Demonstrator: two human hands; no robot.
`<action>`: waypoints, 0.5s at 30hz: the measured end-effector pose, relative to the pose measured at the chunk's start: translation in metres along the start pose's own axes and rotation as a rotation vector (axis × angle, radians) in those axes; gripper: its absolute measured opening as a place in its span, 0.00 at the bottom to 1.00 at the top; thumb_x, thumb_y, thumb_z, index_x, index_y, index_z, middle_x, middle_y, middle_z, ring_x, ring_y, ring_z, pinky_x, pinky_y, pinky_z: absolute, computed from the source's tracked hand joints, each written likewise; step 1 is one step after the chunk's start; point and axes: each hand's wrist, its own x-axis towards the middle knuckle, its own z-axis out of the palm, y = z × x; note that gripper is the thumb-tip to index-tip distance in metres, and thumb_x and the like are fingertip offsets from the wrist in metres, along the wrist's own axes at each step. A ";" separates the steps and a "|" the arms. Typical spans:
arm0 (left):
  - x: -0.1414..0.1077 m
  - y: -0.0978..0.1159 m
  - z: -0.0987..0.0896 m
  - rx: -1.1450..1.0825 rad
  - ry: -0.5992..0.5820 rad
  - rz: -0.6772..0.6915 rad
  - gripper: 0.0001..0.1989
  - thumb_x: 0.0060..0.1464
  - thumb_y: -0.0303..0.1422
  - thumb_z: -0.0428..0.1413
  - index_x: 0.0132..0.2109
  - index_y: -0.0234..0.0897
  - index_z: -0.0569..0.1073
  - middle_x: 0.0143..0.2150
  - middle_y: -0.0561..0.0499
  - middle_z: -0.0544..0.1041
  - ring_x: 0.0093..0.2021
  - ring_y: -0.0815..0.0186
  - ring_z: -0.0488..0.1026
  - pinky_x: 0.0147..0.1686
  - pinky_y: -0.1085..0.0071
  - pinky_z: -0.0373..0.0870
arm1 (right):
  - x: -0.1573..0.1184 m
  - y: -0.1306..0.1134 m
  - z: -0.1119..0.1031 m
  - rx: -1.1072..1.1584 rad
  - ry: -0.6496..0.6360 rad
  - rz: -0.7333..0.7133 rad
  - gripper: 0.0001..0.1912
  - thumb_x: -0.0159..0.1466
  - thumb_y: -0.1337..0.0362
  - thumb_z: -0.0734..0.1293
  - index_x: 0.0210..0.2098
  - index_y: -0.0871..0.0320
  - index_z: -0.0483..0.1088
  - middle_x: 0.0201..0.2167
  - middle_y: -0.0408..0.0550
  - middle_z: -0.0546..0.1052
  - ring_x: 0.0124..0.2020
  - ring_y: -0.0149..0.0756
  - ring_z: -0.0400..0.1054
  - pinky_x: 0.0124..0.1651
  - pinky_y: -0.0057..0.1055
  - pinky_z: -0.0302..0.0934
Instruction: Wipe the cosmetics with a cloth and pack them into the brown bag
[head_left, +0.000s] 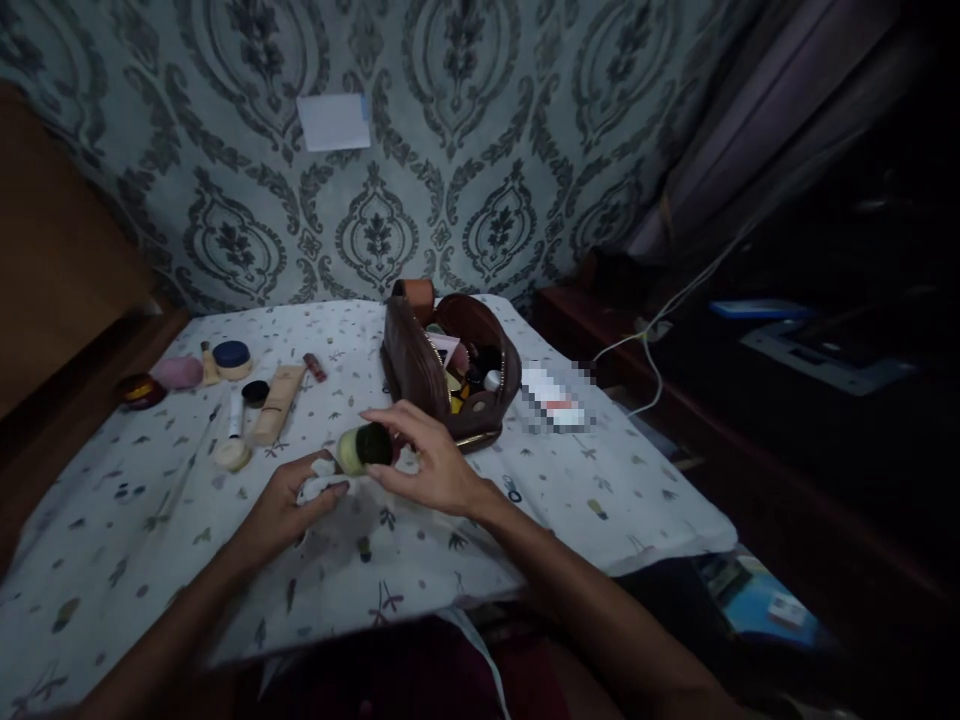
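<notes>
My right hand [435, 462] grips a small jar [351, 452] by its dark lid, thumb and fingers on either side; the jar's pale green body points left. Bunched in my left hand [281, 510] is a white tissue or cloth [316, 484], close against the jar's pale end. Just behind my right hand stands a brown cosmetics bag [405, 355], unzipped, with several small items inside. To the left lie a beige squeeze tube [279, 402], a small round jar [232, 456], a white tube [235, 412] and a black round lid or pot [255, 393].
A blue-lidded jar [232, 358], a pink item [178, 372] and a dark red jar [141, 390] sit at the back left of the patterned white cloth [600, 530]. A small dark red tube [315, 367] lies left of the bag. White cables [705, 275] hang at the right.
</notes>
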 end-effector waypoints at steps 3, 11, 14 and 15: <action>0.017 0.021 0.010 0.109 -0.068 0.128 0.10 0.61 0.37 0.52 0.43 0.38 0.75 0.38 0.49 0.80 0.38 0.63 0.77 0.39 0.70 0.75 | -0.009 -0.012 -0.036 0.019 0.060 0.074 0.20 0.59 0.61 0.70 0.51 0.54 0.68 0.40 0.47 0.72 0.37 0.35 0.68 0.37 0.31 0.65; 0.069 0.059 0.050 0.429 -0.158 0.539 0.16 0.64 0.30 0.48 0.58 0.37 0.66 0.50 0.43 0.79 0.46 0.59 0.79 0.41 0.68 0.76 | -0.017 -0.023 -0.109 -0.129 0.155 0.107 0.17 0.61 0.61 0.70 0.49 0.56 0.69 0.40 0.47 0.75 0.36 0.34 0.69 0.37 0.30 0.65; 0.079 0.062 0.064 0.515 -0.123 0.563 0.19 0.63 0.30 0.48 0.60 0.36 0.63 0.48 0.42 0.79 0.43 0.58 0.79 0.37 0.67 0.76 | -0.021 -0.018 -0.121 -0.193 0.158 0.080 0.17 0.62 0.60 0.70 0.49 0.55 0.70 0.40 0.48 0.75 0.36 0.35 0.69 0.38 0.32 0.65; 0.081 0.062 0.067 0.539 -0.118 0.544 0.21 0.63 0.30 0.48 0.62 0.37 0.61 0.48 0.43 0.79 0.43 0.58 0.80 0.37 0.66 0.77 | -0.023 -0.016 -0.123 -0.210 0.155 0.074 0.17 0.62 0.60 0.70 0.49 0.55 0.70 0.40 0.49 0.75 0.36 0.35 0.69 0.38 0.32 0.65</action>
